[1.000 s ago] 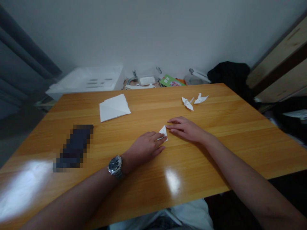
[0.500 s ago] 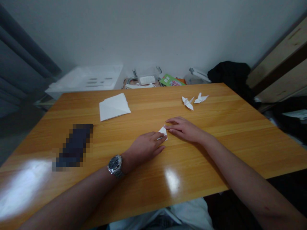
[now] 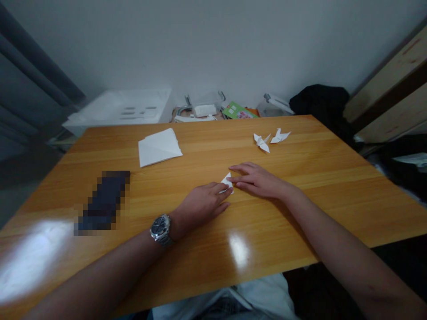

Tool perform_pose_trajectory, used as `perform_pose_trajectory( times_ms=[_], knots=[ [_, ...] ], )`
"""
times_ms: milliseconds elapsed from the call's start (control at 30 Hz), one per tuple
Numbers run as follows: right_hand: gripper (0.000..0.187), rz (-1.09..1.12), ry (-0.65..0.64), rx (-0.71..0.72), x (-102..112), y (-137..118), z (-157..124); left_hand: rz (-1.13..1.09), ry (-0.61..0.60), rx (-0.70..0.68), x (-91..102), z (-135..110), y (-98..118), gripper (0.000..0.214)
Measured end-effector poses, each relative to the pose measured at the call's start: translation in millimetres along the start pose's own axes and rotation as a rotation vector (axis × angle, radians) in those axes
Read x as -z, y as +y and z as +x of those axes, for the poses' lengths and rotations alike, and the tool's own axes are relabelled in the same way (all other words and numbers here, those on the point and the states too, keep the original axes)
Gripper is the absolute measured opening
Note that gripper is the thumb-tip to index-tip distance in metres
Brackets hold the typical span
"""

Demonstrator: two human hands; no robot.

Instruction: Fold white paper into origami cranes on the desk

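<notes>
A small folded piece of white paper (image 3: 227, 179) lies on the wooden table, its pointed tip facing away from me. My left hand (image 3: 208, 201) rests on its near left side, fingers stretched out and lying across it, thumb apart on the tabletop. From the right, my right hand (image 3: 253, 179) reaches in with spread fingers, and one fingertip touches the paper's right edge. Part of the paper is hidden under the left fingers. Two folded paper cranes, one nearer (image 3: 262, 143) and one farther (image 3: 279, 136), stand toward the back right.
A stack of white paper sheets (image 3: 160, 148) lies at the back left of the table (image 3: 200, 249). Nearer on the left is a dark, pixelated flat object (image 3: 106, 200). Behind the table's far edge are a white bin (image 3: 116, 106) and a green booklet (image 3: 238, 111).
My right fingertips have shifted slightly left onto the paper's edge. My left hand stays nearly in place on the paper.
</notes>
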State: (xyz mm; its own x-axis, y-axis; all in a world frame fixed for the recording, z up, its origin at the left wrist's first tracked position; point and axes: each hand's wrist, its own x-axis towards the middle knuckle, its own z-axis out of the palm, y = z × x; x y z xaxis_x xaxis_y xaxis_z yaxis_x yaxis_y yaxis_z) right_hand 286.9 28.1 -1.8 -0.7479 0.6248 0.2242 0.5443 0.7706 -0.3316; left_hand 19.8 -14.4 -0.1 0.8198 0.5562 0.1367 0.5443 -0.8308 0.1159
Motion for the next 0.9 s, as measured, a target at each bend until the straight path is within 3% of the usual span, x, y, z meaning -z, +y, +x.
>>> perform_pose_trajectory(
  times_ms=[367,900],
  knots=[
    [0.038,-0.064,-0.044,-0.016,-2,9,-1,-0.018,-0.006,0.0,1.0,0,-1,0.038],
    [0.038,-0.124,0.046,-0.125,-8,7,5,-0.067,0.006,0.024,1.6,3,1,0.034]
  ],
)
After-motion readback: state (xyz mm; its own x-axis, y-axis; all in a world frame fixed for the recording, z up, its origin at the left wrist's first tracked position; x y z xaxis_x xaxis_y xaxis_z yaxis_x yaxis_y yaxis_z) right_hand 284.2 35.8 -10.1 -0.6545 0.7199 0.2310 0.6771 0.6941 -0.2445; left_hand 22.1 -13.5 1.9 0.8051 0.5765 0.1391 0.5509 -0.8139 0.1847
